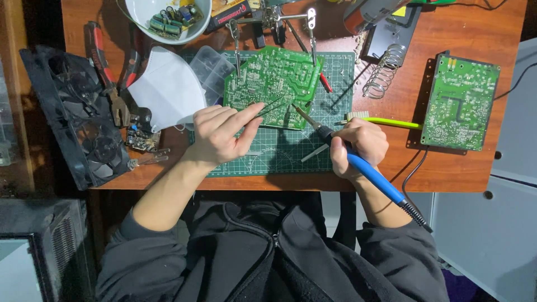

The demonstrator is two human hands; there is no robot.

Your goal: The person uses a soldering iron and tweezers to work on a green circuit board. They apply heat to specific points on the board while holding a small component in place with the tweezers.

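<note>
A green circuit board (274, 84) is tilted above a green cutting mat (279, 151), clamped by a helping-hand stand (274, 19). My left hand (221, 134) grips thin tweezers (268, 106) whose tips reach the board's lower edge. My right hand (358, 145) holds a blue-handled soldering iron (369, 173), its tip touching the board's lower edge close to the tweezers.
A second green circuit board (458, 103) lies at the right. A yellow-green brush (386, 120), a coiled iron stand (383, 70), a white mask (168, 89), a clear plastic box (211, 70), red-handled pliers (106, 72), a white bowl of parts (168, 17) and black fans (72, 117) surround the mat.
</note>
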